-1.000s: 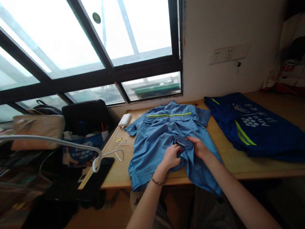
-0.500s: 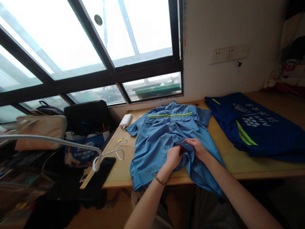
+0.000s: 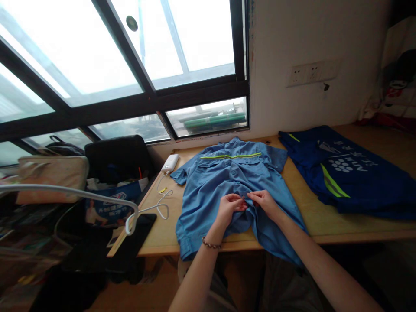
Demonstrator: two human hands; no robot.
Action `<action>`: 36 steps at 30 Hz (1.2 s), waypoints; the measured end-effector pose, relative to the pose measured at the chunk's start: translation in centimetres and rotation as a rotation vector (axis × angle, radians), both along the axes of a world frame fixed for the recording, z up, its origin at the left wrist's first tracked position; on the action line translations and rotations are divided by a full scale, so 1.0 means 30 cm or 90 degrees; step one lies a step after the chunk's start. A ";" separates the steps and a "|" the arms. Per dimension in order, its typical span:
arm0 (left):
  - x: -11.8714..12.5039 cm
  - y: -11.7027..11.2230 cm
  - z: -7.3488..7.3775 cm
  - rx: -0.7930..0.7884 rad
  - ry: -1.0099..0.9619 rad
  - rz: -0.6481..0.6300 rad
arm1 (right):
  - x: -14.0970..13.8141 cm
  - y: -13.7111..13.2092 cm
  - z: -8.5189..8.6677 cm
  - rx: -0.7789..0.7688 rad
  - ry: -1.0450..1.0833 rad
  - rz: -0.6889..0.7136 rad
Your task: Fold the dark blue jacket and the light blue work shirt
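A light blue work shirt [image 3: 211, 190] with a yellow-green stripe lies spread on the wooden table [image 3: 308, 212], its hem hanging over the front edge. My left hand [image 3: 229, 207], with a bead bracelet at the wrist, pinches the shirt's front opening near the middle. My right hand [image 3: 264, 201] pinches the same opening from the other side, fingertips almost touching the left ones. Both hands are closed on the fabric.
A dark blue garment [image 3: 351, 173] with white print lies at the right of the table. A white power bank [image 3: 170, 163] with cable sits at the table's left. A white hanger [image 3: 97, 200], bags and a black chair [image 3: 118, 158] crowd the left side. Wall sockets [image 3: 308, 73] above.
Both hands have moved slightly up the shirt front and drawn closer together, now pinching the opening with fingertips meeting.
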State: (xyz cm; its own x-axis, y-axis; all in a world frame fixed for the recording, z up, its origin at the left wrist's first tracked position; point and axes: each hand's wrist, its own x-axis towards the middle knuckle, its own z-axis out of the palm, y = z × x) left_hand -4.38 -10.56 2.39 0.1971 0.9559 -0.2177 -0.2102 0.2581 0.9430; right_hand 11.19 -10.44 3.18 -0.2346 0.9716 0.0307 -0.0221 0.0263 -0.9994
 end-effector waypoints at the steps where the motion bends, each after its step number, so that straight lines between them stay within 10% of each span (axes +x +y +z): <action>1: -0.005 -0.001 0.006 -0.013 -0.031 -0.006 | 0.000 0.002 -0.003 -0.002 0.008 -0.009; 22: -0.010 -0.014 0.039 -0.002 -0.072 0.020 | 0.009 0.006 -0.010 -0.146 0.207 0.057; 36: -0.004 -0.005 0.019 0.079 0.037 0.022 | -0.026 -0.011 -0.040 0.127 -0.133 -0.069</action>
State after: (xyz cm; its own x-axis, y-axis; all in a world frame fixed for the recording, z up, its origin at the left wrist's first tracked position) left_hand -4.49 -10.71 2.96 0.1534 0.9823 -0.1077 -0.1609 0.1324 0.9781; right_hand 10.42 -10.77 2.00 -0.1515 0.9708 0.1860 0.1975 0.2141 -0.9566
